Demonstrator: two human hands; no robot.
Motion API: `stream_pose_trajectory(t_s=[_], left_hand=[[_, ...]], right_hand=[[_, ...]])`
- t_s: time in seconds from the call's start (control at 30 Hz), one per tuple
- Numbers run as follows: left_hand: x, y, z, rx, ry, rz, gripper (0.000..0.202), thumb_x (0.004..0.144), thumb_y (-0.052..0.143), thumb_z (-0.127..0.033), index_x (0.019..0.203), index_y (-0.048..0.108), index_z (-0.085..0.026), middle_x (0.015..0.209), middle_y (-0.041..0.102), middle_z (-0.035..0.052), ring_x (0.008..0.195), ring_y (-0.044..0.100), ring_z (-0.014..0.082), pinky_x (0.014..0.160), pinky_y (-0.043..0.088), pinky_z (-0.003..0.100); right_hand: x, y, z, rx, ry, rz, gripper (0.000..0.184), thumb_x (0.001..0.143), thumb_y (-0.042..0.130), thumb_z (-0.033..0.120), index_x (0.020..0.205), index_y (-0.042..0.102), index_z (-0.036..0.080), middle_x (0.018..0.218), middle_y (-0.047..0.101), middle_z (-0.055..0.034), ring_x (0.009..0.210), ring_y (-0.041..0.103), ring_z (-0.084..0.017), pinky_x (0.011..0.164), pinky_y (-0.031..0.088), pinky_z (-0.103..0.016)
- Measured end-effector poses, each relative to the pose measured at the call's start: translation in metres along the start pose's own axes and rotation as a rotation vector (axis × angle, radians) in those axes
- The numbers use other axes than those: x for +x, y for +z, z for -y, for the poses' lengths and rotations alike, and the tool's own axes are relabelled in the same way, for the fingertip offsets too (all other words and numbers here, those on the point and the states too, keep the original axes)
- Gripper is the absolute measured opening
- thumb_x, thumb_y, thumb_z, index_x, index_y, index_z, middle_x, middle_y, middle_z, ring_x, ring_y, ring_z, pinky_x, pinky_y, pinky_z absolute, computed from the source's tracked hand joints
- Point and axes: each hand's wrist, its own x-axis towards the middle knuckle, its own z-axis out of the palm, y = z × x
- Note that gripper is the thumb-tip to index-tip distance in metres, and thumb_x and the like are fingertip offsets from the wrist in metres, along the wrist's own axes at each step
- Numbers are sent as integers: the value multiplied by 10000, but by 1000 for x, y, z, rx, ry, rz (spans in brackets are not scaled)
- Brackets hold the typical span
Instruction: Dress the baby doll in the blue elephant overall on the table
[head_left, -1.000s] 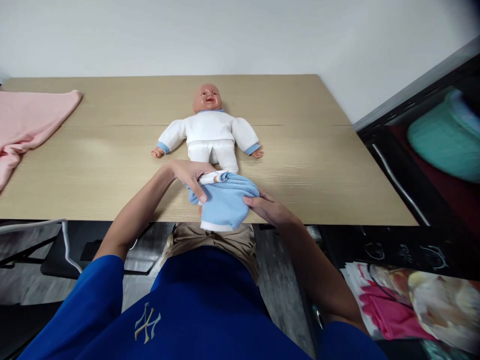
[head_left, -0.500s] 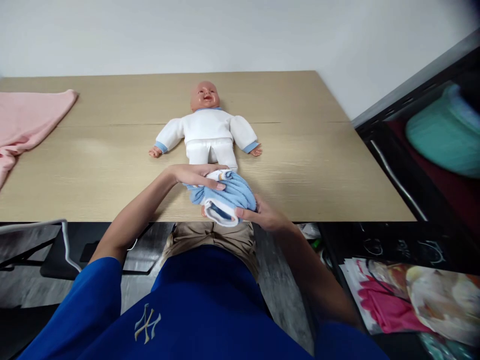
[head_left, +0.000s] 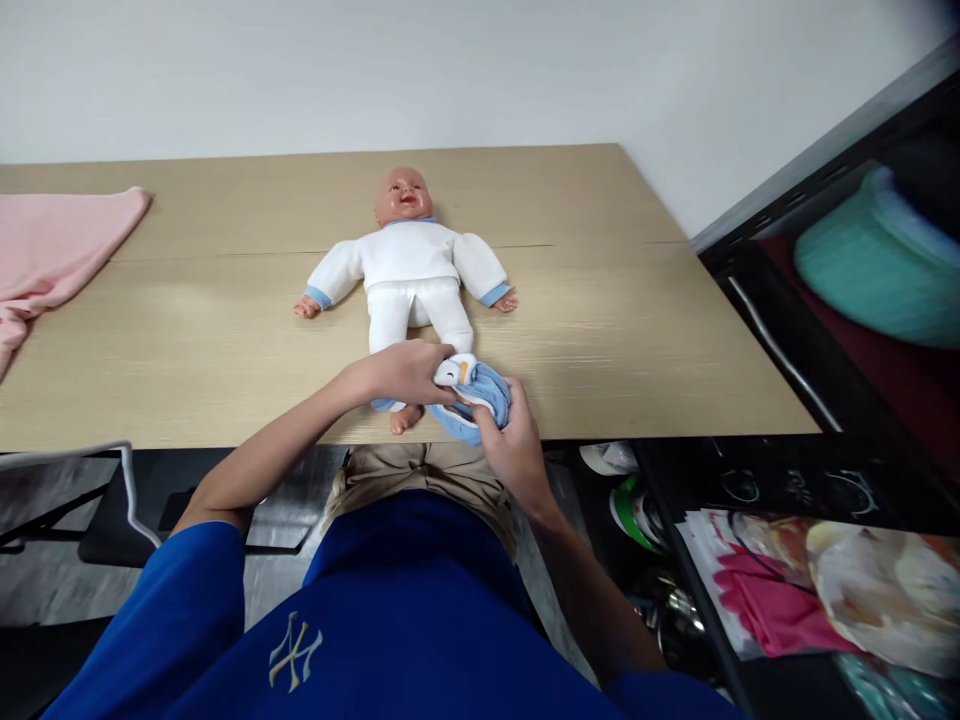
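A baby doll (head_left: 409, 265) in white top and white trousers lies on its back on the wooden table (head_left: 187, 330), head away from me. My left hand (head_left: 401, 372) and my right hand (head_left: 504, 440) both grip a bunched light-blue garment (head_left: 480, 395) with a white trim at the doll's feet, near the table's front edge. One bare doll foot (head_left: 403, 420) pokes out below my left hand. The doll's other foot is hidden under the blue fabric.
A pink cloth (head_left: 52, 250) lies at the table's far left. A dark shelf unit (head_left: 825, 330) with a teal bundle (head_left: 877, 265) stands on the right. Printed bags (head_left: 810, 590) sit on the floor at lower right. A chair (head_left: 82, 490) is at lower left.
The blue garment has been gathered from a spread bundle into a small bunch at the doll's feet. My right hand moved in and up beside my left. A bare foot now shows.
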Motion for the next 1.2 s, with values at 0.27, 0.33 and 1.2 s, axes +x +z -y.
stream_pose_trajectory(t_s=[0.27, 0.33, 1.2], left_hand=[[2, 14, -12, 263, -86, -15, 537, 947, 859, -514, 1317, 680, -166, 1297, 835, 191, 1160, 825, 389, 897, 590, 419], [2, 16, -9, 222, -84, -32, 579, 953, 860, -507, 1372, 652, -166, 1317, 839, 184, 1178, 826, 380, 918, 595, 417], [-7, 33, 8, -267, -45, -392, 459, 1002, 692, -496, 1332, 723, -179, 1178, 849, 118, 1068, 807, 356, 993, 604, 484]], right_hand=[[10, 1, -28, -338, -420, -334, 256, 976, 689, 309, 1202, 761, 211, 1318, 727, -194, 1311, 709, -408, 1209, 589, -678], [11, 1, -31, -317, -455, -352, 253, 995, 685, 283, 1230, 745, 213, 1442, 693, -218, 1410, 694, -403, 1262, 572, -671], [50, 19, 1, 415, -85, -152, 220, 928, 735, 423, 1063, 749, 250, 971, 810, -42, 917, 738, -272, 843, 646, -392]])
